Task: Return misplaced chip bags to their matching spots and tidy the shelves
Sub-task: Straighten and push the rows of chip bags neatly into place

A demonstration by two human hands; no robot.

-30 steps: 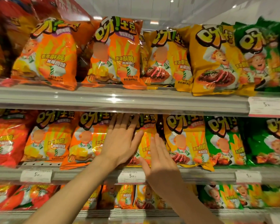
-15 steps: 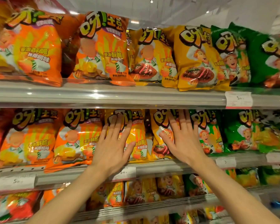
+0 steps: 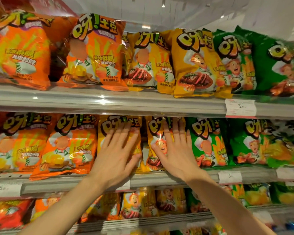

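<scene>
Two yellow chip bags stand side by side in the middle shelf row. My left hand (image 3: 116,155) lies flat with straight fingers against the left yellow bag (image 3: 109,128). My right hand (image 3: 176,150) presses flat on the right yellow bag (image 3: 155,133), fingers spread upward. Orange bags (image 3: 70,145) stand to the left of them and green bags (image 3: 207,143) to the right. A narrow dark gap shows between the two yellow bags.
The top shelf (image 3: 109,100) carries orange, yellow and green bags in the same left-to-right order. A lower shelf (image 3: 143,219) holds more mixed bags. Price tags (image 3: 240,107) hang on the shelf rails.
The view has shifted right since a second ago. My right hand moved up and right onto the right yellow bag; my left hand stays pressed on the left yellow bag.
</scene>
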